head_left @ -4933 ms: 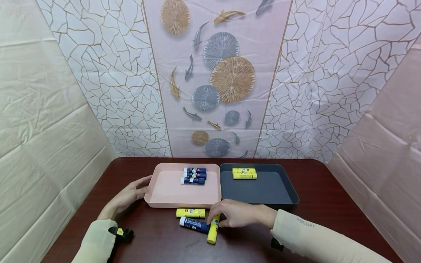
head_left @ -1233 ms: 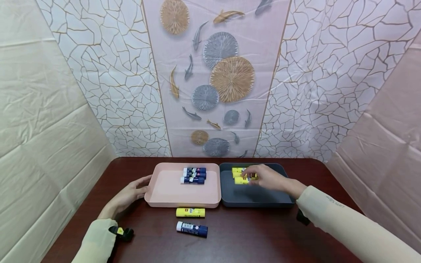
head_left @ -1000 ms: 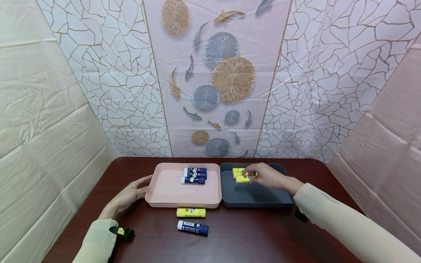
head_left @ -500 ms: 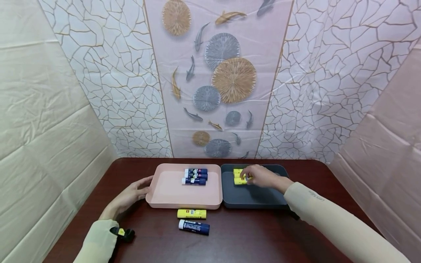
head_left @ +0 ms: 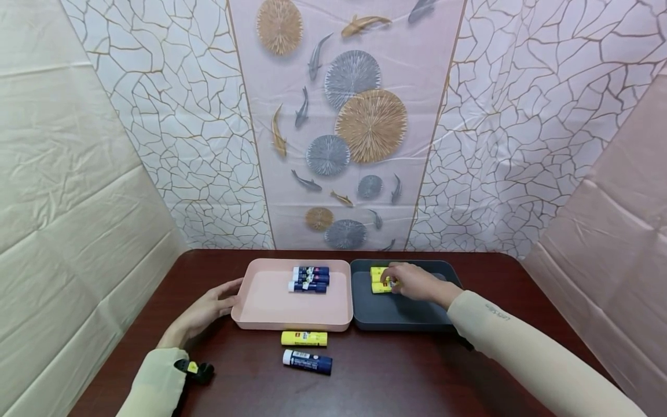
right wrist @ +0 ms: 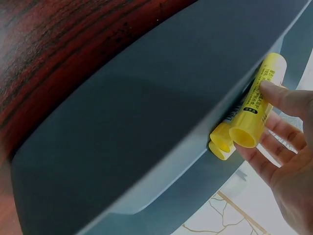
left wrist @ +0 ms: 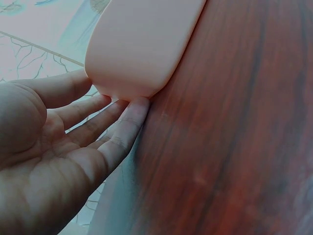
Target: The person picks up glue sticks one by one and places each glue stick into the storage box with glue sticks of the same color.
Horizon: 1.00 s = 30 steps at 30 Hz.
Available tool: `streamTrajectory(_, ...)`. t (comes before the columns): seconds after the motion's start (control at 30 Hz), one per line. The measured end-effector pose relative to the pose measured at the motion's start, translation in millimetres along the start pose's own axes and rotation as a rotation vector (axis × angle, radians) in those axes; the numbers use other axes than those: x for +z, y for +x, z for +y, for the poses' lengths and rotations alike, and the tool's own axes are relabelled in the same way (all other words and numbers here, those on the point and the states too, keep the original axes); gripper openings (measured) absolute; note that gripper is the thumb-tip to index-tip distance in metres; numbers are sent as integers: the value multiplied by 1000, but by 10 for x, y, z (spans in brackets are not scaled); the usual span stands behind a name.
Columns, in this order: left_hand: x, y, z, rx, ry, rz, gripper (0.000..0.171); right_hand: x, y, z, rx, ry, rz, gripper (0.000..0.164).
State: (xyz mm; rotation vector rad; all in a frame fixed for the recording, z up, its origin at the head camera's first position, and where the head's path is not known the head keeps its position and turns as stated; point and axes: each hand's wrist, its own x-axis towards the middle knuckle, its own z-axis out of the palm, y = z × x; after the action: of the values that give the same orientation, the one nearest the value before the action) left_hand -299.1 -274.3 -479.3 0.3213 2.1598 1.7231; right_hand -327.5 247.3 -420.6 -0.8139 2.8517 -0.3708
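Observation:
My right hand (head_left: 417,282) pinches a yellow glue stick (right wrist: 255,105) between thumb and fingers, inside the dark grey tray (head_left: 411,315). Beyond it lie two more yellow glue sticks (right wrist: 222,137), side by side and partly hidden by the hand in the head view. At the left, the fingers of my left hand (head_left: 205,310) touch the short end of the pink tray (left wrist: 142,44), nearly straight. Several navy glue sticks with white caps (head_left: 311,279) lie in a row inside that tray.
In front of the pink tray, a yellow glue stick (head_left: 304,339) lies on the dark red table (head_left: 385,382). Nearer to me is a navy glue stick (head_left: 307,362) with a white end. Both trays stand edge to edge, backed by a patterned cloth (head_left: 333,191).
My right hand has carried a yellow glue stick from the table into the grey tray, beside the other two. The navy stick on the table has shifted slightly. My left hand stays put.

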Motion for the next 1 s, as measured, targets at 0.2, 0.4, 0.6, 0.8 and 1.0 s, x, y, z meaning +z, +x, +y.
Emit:
streamTrajectory(0.2,-2,-1,13,3,-1,-7,65,17,14,-5,17,-33,3,31)
streamTrajectory(0.4,-13,1,3,3,-7,-6,66,35,24,-32,14,-88,5,31)
streamTrajectory(0.6,-10,0,-14,4,-21,-13,66,56,17,-36,15,-102,11,31)
streamTrajectory(0.8,-1,-2,-3,2,-21,-8,65,61,13,-36,-13,-156,41,32)
streamTrajectory(1.0,-6,-1,11,-6,-13,-2,65,48,11,-8,-18,-149,47,33)
